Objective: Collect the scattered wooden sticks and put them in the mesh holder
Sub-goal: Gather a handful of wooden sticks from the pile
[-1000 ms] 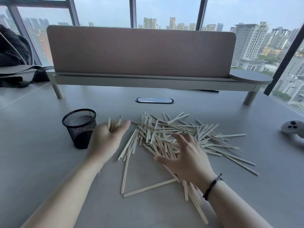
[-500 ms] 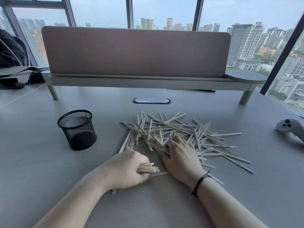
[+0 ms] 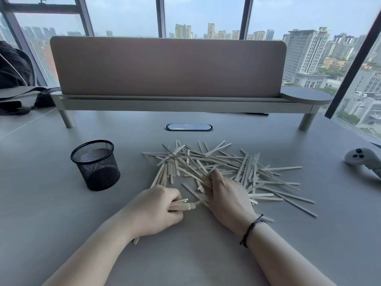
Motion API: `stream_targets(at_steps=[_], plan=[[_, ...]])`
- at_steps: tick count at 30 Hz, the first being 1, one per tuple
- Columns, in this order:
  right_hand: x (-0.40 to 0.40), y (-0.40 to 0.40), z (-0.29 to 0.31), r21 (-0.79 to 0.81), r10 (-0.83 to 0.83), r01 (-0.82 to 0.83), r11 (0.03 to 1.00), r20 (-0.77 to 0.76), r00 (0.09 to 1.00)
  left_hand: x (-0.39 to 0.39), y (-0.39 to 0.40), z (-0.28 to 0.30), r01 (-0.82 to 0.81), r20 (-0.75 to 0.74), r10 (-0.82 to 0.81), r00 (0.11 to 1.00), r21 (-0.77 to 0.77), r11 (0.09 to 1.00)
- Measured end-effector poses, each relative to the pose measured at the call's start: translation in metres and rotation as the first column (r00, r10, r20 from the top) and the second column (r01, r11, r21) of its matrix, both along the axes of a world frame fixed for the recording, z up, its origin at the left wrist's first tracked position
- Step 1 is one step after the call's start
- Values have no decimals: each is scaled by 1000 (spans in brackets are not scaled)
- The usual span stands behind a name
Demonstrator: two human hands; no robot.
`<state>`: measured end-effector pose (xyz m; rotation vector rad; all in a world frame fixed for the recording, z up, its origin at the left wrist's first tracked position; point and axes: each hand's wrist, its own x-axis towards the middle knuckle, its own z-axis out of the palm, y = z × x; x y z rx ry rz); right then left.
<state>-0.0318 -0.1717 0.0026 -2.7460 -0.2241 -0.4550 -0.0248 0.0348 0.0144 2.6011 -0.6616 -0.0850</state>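
A heap of pale wooden sticks [image 3: 233,168] lies scattered across the grey desk, right of centre. The black mesh holder [image 3: 95,165] stands upright to the left of the heap and looks empty. My left hand [image 3: 156,209] grips a small bundle of sticks [image 3: 181,205], whose ends poke out to the right past my fingers and behind my wrist. My right hand [image 3: 226,197] lies on the near edge of the heap, its fingers curled into the sticks and gathering several of them.
A raised shelf with a tan divider panel [image 3: 168,67] crosses the back of the desk. An oval cable grommet [image 3: 188,127] sits in front of it. A white controller [image 3: 362,162] lies at the right edge. A dark bag [image 3: 18,100] is at the far left.
My left hand came back from beside the holder to the near side of the heap with sticks in its grip. My right hand curled its fingers into the sticks.
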Motion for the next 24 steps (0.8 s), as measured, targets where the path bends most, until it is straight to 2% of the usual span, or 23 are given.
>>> stream_targets(at_steps=[4, 7, 18, 22, 24], plan=[[-1, -1, 1, 8, 11, -12, 1000, 26, 1000, 3, 7, 6, -16, 46, 24, 999, -170, 985], [0, -2, 1, 31, 18, -19, 999, 36, 999, 4, 10, 7, -23, 72, 39, 997, -215, 976], [0, -3, -2, 76, 83, -86, 993, 43, 996, 7, 10, 9, -115, -3, 123, 992, -393, 912], [-1, -1, -4, 87, 118, -121, 989, 45, 992, 7, 7, 9, -232, -55, 239, 970, -516, 824], [-2, 1, -3, 88, 134, -138, 986, 54, 990, 8, 4, 12, -252, -151, 203, 968, -640, 726]])
